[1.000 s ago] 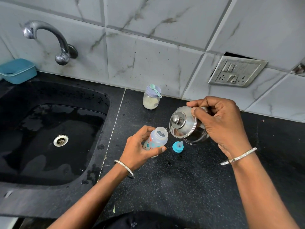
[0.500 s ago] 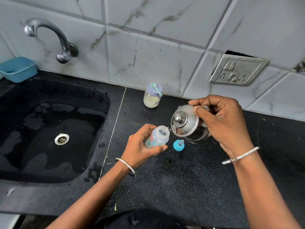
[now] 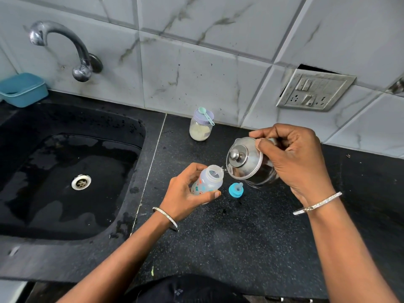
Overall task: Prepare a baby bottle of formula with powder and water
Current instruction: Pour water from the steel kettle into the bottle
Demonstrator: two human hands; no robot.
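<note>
My left hand [image 3: 185,193] grips a small translucent baby bottle [image 3: 208,180] with coloured prints, its mouth open and tilted toward the right. My right hand [image 3: 293,162] holds a glass kettle with a steel lid [image 3: 244,160], tipped left so its spout touches the bottle's rim and a thin stream of water enters. The blue bottle cap with teat [image 3: 236,190] lies on the black counter [image 3: 229,237] just right of the bottle. A jar of pale formula powder [image 3: 200,127], lilac lid on, stands near the wall with a green scoop [image 3: 205,114] resting on top.
A black sink [image 3: 72,182] with a steel drain and standing water fills the left. A chrome tap [image 3: 65,44] juts from the tiled wall above it. A teal tub [image 3: 21,88] sits at the far left. A socket plate [image 3: 314,90] hangs on the wall at right.
Both hands hold nearly the same pose. The kettle stays tipped at the bottle's mouth; the view has shifted slightly.
</note>
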